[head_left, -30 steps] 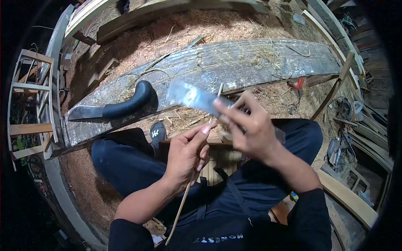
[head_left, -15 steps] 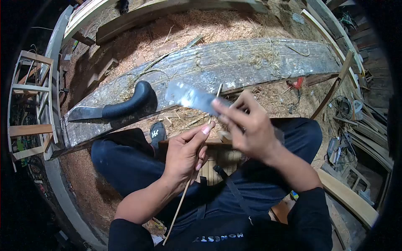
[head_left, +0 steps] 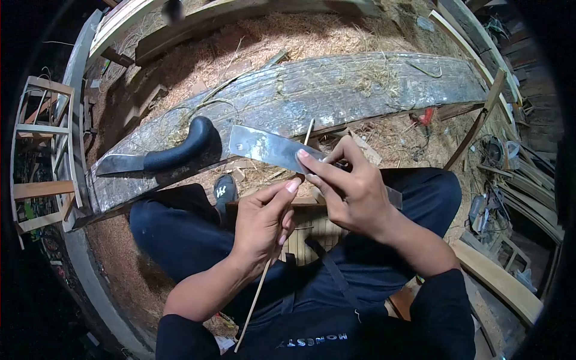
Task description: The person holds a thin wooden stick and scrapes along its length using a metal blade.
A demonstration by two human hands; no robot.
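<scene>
A long thin wooden stick (head_left: 257, 300) runs up through the closed fingers of my left hand (head_left: 262, 221). Its upper end shows beyond the metal blade. My right hand (head_left: 355, 189) grips a flat, shiny metal blade (head_left: 264, 147) with a hole near its left end, thumb on top. The blade lies across the stick just above my left fingertips; whether they touch is hard to tell. A knife with a curved black handle (head_left: 183, 150) rests on the weathered plank (head_left: 324, 96) to the left.
A red-handled tool (head_left: 427, 117) lies beyond the plank's right side. Wooden frames (head_left: 45, 129) stand at the left, and curved strips (head_left: 531, 201) are stacked at the right. Shavings cover the ground (head_left: 300, 37). A slatted wooden surface (head_left: 303, 243) sits between my legs.
The blade has shifted slightly left and down and now looks sharp instead of blurred. Both hands keep their hold, and the stick's top end sits a little further left.
</scene>
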